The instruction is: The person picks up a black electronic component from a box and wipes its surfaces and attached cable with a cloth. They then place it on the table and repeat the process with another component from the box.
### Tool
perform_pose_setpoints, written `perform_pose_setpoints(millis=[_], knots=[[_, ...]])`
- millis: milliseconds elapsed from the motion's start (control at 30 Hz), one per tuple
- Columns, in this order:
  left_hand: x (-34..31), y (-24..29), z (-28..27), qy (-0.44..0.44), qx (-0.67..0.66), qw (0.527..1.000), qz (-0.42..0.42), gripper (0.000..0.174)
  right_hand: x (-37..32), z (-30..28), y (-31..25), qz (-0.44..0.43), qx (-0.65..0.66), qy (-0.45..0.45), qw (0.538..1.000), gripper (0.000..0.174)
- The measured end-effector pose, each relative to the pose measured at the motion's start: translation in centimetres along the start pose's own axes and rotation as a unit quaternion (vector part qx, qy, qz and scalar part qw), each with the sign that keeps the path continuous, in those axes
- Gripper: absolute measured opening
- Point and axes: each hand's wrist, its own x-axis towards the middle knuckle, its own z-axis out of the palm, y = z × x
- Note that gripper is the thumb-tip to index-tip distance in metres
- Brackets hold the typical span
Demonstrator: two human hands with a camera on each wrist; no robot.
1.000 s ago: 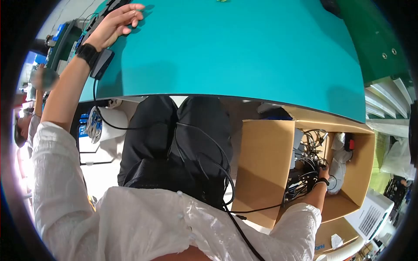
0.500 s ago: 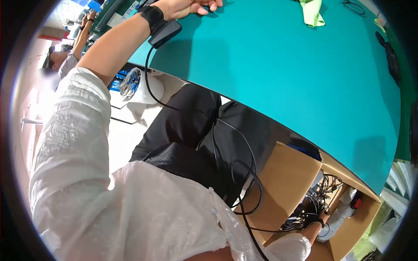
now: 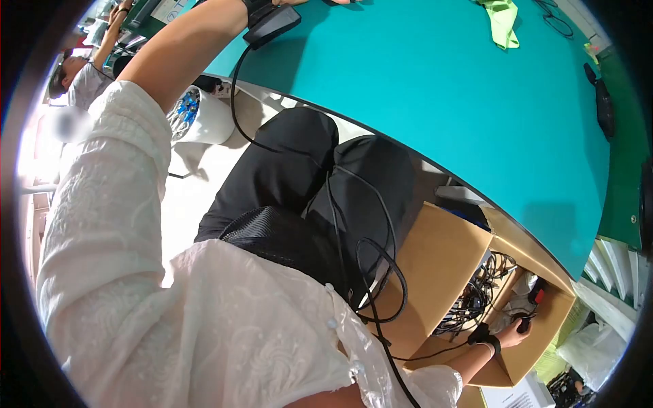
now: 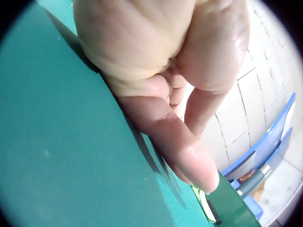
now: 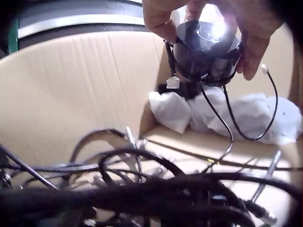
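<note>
In the right wrist view my right hand point(image 5: 258, 28) grips a round black device point(image 5: 206, 59), glossy on top, fingers on both sides of it. Thin black wires with small white connectors hang from it. Seen from the head, this hand is over the far right part of a cardboard box point(image 3: 422, 265). A tangle of black cables point(image 3: 473, 296) fills the box's nearer side, and white plastic wrapping point(image 5: 251, 113) lies behind. My left hand point(image 4: 161, 104) lies at the green tabletop point(image 3: 442, 88), fingers loosely bent, holding nothing; the head view mostly crops it out.
A light green cloth point(image 3: 502, 24) lies at the table's far side, with a black item point(image 3: 603, 105) near its right edge. A black cable point(image 3: 398, 272) loops over my lap. A white bin point(image 3: 214, 121) stands beneath the table, left of my knees. Another person point(image 3: 85, 78) is farther left.
The right hand has lifted out of the cables and moved rightward with the round black device. The head view has swung, and the left hand has slid toward its top edge.
</note>
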Motion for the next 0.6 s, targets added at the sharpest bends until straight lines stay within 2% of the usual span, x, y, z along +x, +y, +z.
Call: perform_pose_setpoints(millis=[33,100,233,367,400,433,567,600], knots=[[0.0,0.0,0.0,-0.004,-0.005,1.000,0.006,0.028,-0.2,-1.5,-2.1,-0.002,-0.002,0.008,1.000,0.039],[0.0,0.1,0.1,-0.028,-0.007,1.000,0.006,0.028,-0.4,-4.0,-4.8,-0.034,0.167,0.008,0.985,0.039],[-0.1,-0.2,-0.1,-0.067,-0.017,0.997,0.028,0.026,-2.2,-9.4,-10.4,-0.038,0.261,-0.006,0.964,0.040],[0.0,-0.5,-0.1,-0.086,-0.022,0.996,0.029,0.023,-5.3,-15.1,-18.3,-0.094,0.187,0.021,0.978,0.041],[0.1,-0.7,-0.2,-0.097,-0.021,0.994,0.036,0.023,-5.2,-16.2,-19.1,-0.179,0.086,0.052,0.979,0.041],[0.2,-0.8,-0.3,-0.108,-0.028,0.993,0.040,0.023,-5.6,-17.1,-20.0,-0.221,0.079,0.067,0.970,0.042],[0.3,-1.0,-0.5,-0.134,-0.031,0.989,0.060,0.024,-7.2,-20.6,-25.6,-0.226,0.025,0.093,0.969,0.044],[0.1,-1.1,-0.6,-0.130,-0.031,0.989,0.064,0.024,-7.5,-21.2,-26.9,-0.227,0.066,0.091,0.967,0.044]])
